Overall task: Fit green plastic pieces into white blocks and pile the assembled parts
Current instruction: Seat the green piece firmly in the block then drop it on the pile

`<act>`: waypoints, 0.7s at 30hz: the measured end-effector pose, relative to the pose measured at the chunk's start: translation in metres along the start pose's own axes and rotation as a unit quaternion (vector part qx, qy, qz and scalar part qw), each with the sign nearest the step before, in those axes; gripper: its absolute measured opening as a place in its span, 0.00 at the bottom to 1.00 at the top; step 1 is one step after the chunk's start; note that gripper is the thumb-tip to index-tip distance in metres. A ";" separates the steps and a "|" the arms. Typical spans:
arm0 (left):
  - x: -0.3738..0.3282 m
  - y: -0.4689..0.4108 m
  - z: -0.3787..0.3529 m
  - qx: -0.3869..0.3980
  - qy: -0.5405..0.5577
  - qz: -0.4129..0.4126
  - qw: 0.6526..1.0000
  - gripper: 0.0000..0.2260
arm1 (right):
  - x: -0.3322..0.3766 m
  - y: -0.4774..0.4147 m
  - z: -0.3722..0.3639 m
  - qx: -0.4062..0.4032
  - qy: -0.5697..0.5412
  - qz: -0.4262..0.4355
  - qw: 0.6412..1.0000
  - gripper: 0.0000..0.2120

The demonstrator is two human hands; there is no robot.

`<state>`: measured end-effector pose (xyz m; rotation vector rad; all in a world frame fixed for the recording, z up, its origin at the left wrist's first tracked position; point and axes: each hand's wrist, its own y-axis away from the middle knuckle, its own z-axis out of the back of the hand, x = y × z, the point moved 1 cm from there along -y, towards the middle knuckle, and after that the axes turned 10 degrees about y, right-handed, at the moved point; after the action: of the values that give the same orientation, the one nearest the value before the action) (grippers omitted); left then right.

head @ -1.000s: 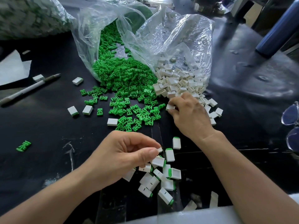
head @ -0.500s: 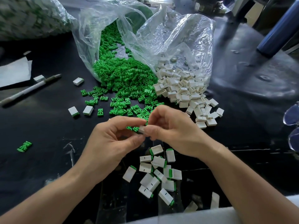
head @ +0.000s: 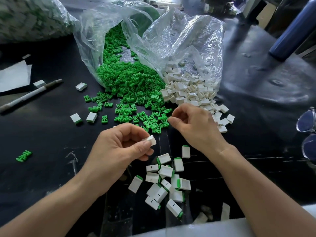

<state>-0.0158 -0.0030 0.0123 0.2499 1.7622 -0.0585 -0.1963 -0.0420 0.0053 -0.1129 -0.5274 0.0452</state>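
My left hand (head: 118, 151) pinches a white block (head: 150, 140) between thumb and fingers, above the black table. My right hand (head: 193, 125) hovers just right of it over the loose green pieces (head: 136, 93), fingers curled and apart, nothing visible in them. The green pieces spill from a clear bag toward the centre. White blocks (head: 188, 89) spill from a second clear bag beside them. A pile of assembled parts (head: 164, 182), white with green ends, lies on the table below my hands.
A pen (head: 29, 96) and white paper (head: 13, 77) lie at the left, with stray blocks (head: 91, 117) and one green piece (head: 24, 155). Glasses (head: 307, 134) sit at the right edge. A blue bottle (head: 294, 31) stands at the back right, a full bag (head: 30, 17) at the back left.
My right hand brought a white block from the heap to my left hand, then drew away toward the green pieces. My left hand now holds the block alone.
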 end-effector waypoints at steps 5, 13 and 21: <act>0.000 0.000 0.000 0.001 0.010 0.006 1.000 0.07 | 0.007 -0.001 -0.011 0.002 0.022 -0.012 1.000 0.10; 0.000 -0.001 0.001 -0.004 0.010 0.009 1.000 0.13 | 0.009 0.000 -0.013 0.011 0.030 0.013 0.999 0.08; -0.001 -0.001 0.002 -0.005 0.025 0.015 1.000 0.10 | 0.013 0.007 0.004 0.037 -0.186 -0.009 0.982 0.09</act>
<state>-0.0142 -0.0042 0.0124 0.2729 1.8082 -0.0230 -0.1873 -0.0341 0.0147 -0.0252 -0.9003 0.0685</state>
